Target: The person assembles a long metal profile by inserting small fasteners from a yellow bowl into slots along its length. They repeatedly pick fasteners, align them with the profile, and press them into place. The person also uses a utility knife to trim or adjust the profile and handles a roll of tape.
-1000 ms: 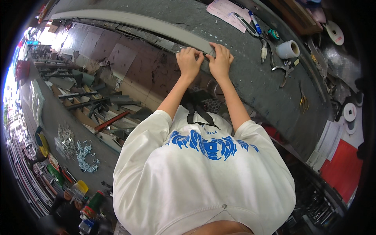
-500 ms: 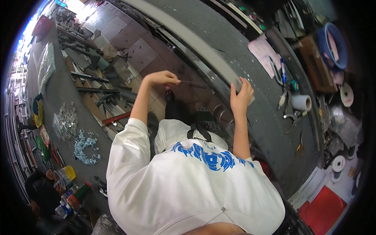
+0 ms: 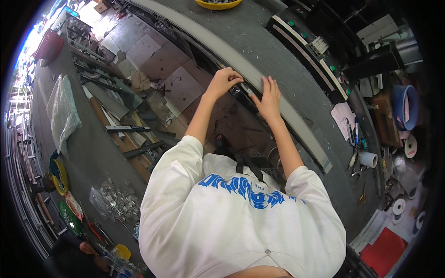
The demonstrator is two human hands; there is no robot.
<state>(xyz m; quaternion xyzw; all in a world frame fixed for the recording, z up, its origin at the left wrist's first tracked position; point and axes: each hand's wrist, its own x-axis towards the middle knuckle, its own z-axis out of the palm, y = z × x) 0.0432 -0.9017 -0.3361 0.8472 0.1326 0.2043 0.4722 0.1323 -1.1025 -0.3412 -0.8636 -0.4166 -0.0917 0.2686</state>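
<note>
A long pale grey strip [image 3: 296, 124], like a flat bar or profile, lies along the near edge of the dark workbench [image 3: 324, 194]. My right hand [image 3: 269, 101] rests on it with fingers stretched out and thumb apart. Just left of it, my left hand [image 3: 224, 82] is at the strip's inner edge, thumb and fingers pinched together. What sits in that pinch is too small to make out. Beneath the hands, a dark rail runs along the bench's side.
On the bench lie a pink paper [image 3: 342, 116], a white roll [image 3: 368, 160] and scissors [image 3: 362, 198]. A machine with green buttons [image 3: 320, 58] stands beyond. The left bench holds a clear plastic bag [image 3: 63, 113] and small metal parts [image 3: 121, 199]. A person's hand [image 3: 87, 248] shows lower left.
A thin line stretched from my left hand toward the right no longer shows. My left hand has moved right and up, my right hand left onto the strip. The view has shifted.
</note>
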